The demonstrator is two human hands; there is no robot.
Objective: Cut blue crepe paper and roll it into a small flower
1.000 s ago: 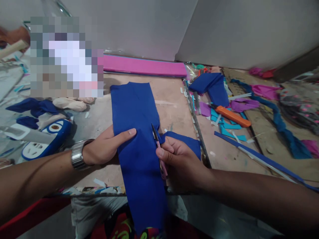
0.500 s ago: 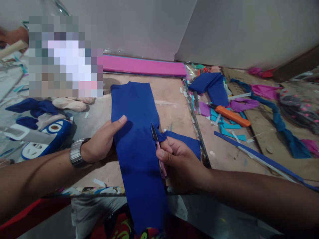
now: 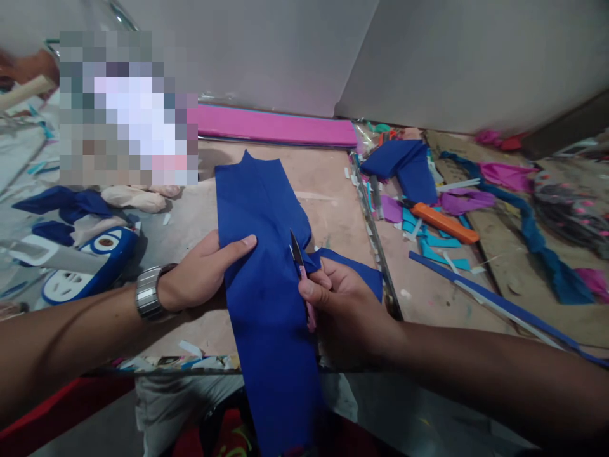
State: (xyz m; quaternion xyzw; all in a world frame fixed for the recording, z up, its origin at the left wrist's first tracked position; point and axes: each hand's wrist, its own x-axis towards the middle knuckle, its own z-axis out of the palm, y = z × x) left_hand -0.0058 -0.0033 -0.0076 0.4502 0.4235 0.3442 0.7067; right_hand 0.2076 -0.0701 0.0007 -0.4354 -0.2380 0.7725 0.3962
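A long strip of blue fabric (image 3: 266, 330) runs from the tabletop down over the near edge towards my lap. My left hand (image 3: 204, 270), with a metal watch on the wrist, grips its left side, thumb on top and fingers hidden underneath. At the right edge of the strip, my right hand (image 3: 340, 298) is closed around small pink-handled scissors (image 3: 304, 273). Their dark blades point away from me and lie against the cloth, which bunches beside them. Another blue fabric piece (image 3: 359, 273) lies partly behind my right hand.
A pink folded stack (image 3: 280, 124) lies along the back by the grey wall. To the right are an orange box cutter (image 3: 442, 222), folded blue cloth (image 3: 404, 166) and coloured scraps. A blue-and-white tape dispenser (image 3: 90, 263) sits at left, near a blurred patch.
My left hand has shifted slightly right, its thumb further onto the blue fabric. The strip's far end has creased and risen to a point. The scissors' tip has moved slightly away from me.
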